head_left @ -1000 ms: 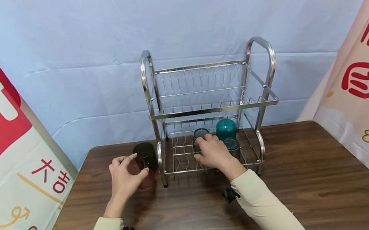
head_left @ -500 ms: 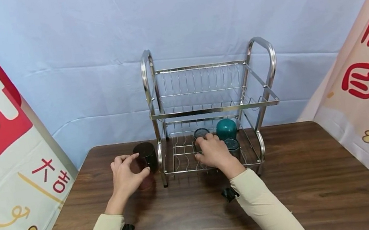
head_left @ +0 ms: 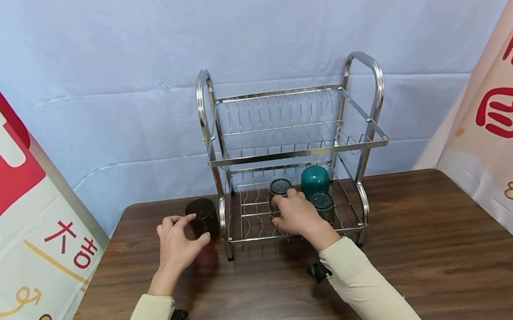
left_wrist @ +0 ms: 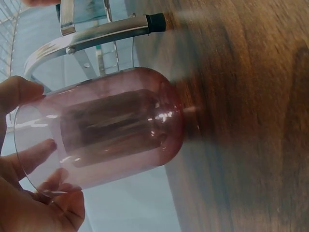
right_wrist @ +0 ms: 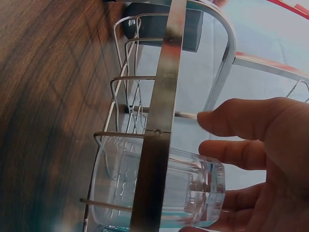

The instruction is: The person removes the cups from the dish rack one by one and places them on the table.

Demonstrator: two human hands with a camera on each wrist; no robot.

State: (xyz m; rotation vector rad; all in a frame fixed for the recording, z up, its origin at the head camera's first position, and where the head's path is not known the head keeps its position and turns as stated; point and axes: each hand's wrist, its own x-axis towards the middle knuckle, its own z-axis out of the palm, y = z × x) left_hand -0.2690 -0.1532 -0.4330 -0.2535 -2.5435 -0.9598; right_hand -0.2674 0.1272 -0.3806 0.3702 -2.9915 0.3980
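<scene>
- Little had changed over the last second: my left hand [head_left: 178, 246] had edged slightly toward the rack [head_left: 298, 153], while the teal cup [head_left: 315, 179] and dark cup [head_left: 206, 216] seemed to hold their places.
- To me that meant a pause in the handling; nothing looked newly lifted or set down.
- One pink glass [left_wrist: 106, 128] was in my left hand's grip, thumb on one side of its rim and fingers on the other. It was mouth up, left of the rack and in front of the dark cup; I couldn't be sure its base touched the table [head_left: 241, 310].
- One clear glass [right_wrist: 193, 193] was by my right hand [head_left: 298, 215], upside down on the rack's lower tier. My thumb stood apart from it and my fingers lay about its base, but I couldn't tell whether they gripped it.
- My two hands were well apart.
- Counted: one rack with two tiers, one pink glass, one dark cup, one teal cup on the lower tier.
- Two glasses showed there from above, a rear glass [head_left: 280, 184] and a front glass [head_left: 323, 202]; I couldn't say whether the clear one was either, or a third under my hand.
</scene>
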